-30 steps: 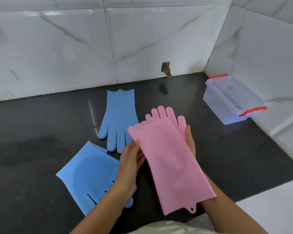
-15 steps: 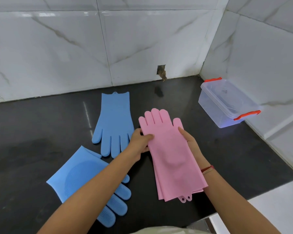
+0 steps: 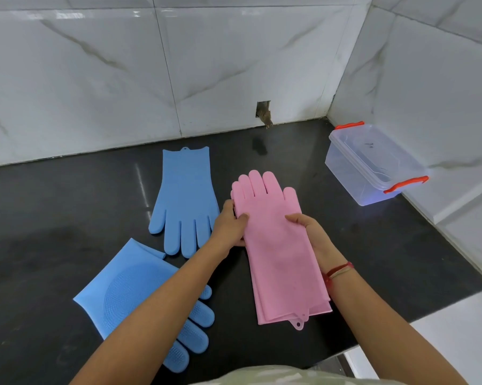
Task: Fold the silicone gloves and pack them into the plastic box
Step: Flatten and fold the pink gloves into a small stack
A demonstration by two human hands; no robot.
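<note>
Two pink silicone gloves [image 3: 278, 254] lie stacked one on the other on the black counter, fingers pointing away from me. My left hand [image 3: 230, 227] grips their left edge near the palm. My right hand [image 3: 312, 234] holds the right edge, thumb on top. One blue glove [image 3: 185, 201] lies flat to the left, fingers toward me. A second blue glove [image 3: 128, 293], bristled side up, lies nearer me, partly under my left forearm. The clear plastic box [image 3: 370, 165] with orange clips stands at the far right, its lid on.
The black counter [image 3: 53, 218] ends at white marble wall tiles behind and on the right. A small hole in the back wall [image 3: 263, 111] sits above the counter. A white ledge [image 3: 456, 343] borders the counter at the near right.
The pink gloves, held up and slanted before, now lie flat and squared on the counter. Both hands moved to grip their two side edges. The view has shifted slightly.
</note>
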